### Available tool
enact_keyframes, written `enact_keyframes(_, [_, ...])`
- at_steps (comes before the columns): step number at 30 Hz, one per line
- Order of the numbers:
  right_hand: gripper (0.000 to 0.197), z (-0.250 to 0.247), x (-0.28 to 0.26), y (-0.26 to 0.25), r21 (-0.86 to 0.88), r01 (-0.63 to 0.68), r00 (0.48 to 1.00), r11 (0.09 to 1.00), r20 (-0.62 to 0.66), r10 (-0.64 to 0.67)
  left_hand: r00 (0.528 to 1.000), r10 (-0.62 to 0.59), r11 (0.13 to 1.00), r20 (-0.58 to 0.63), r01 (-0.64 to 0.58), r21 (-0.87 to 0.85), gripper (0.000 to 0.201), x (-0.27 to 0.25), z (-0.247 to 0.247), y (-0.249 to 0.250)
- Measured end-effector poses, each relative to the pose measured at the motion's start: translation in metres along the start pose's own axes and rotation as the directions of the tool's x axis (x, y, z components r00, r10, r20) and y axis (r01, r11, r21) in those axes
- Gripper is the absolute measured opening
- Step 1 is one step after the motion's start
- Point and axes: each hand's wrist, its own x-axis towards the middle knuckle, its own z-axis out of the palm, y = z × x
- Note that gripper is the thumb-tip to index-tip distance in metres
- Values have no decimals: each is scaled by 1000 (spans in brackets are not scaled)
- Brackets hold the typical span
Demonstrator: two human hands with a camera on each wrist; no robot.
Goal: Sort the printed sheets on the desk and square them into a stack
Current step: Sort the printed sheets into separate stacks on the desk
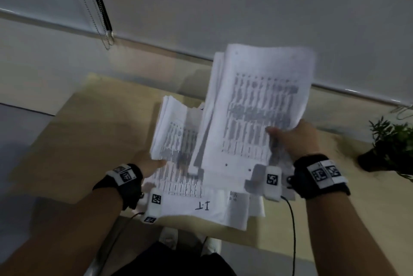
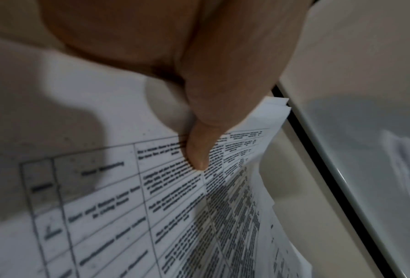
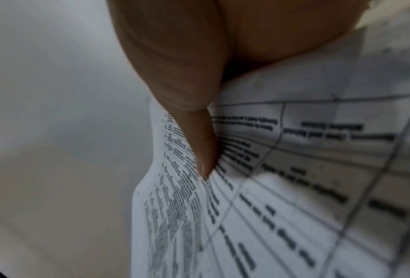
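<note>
White printed sheets (image 1: pixel 257 106) with ruled tables, curling and uneven, are lifted over the tan surface (image 1: pixel 89 132): right hand (image 1: pixel 295 139) pinches one bundle, left hand (image 1: pixel 152 164) grips another (image 1: pixel 172 128); more sheets (image 1: pixel 207 206) lie beneath.

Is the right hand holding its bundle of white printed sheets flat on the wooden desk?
No: in the head view the right hand holds its bundle of white printed sheets lifted above the wooden desk.
</note>
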Motion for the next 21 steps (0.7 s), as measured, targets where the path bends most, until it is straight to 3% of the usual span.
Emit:
enact_keyframes(4, [51, 72, 8, 37, -18, -119, 975, 993, 185, 121, 992, 120, 992, -50, -122, -37, 59, -4, 5, 12])
enact_keyframes(6, [61, 108, 2, 50, -51, -175, 959, 983, 216, 182, 990, 109, 988, -86, -118, -100, 55, -8, 3, 19])
enact_keyframes(8, [61, 138, -8, 56, -151, -165, 938, 975, 280, 202, 994, 64, 976, -83, -80, -201, 61, -7, 4, 25])
enact_keyframes(10, [48, 159, -18, 59, -242, -118, 914, 963, 353, 201, 996, 70, 984, -53, -78, -157, 77, -6, 8, 30])
enact_keyframes(12, [32, 170, -25, 66, -316, -110, 942, 942, 269, 200, 988, 142, 990, -68, -143, -9, 73, -4, 10, 30])
enact_keyframes(14, [40, 167, -29, 76, -394, -249, 957, 885, 40, 287, 979, 177, 984, -97, -178, 2, 59, -1, 9, 29])
enact_keyframes(16, [56, 161, -38, 88, -382, -407, 911, 830, -104, 399, 978, 175, 983, -113, -180, -37, 60, -4, 1, 30])
enact_keyframes(18, [65, 160, -45, 103, -456, -346, 934, 820, -84, 348, 963, 212, 974, -168, -222, -43, 59, -5, -10, 28])
enact_keyframes(21, [70, 150, -31, 119, -567, -206, 968, 798, 2, 251, 916, 310, 940, -254, -335, -61, 38, -10, -31, 25])
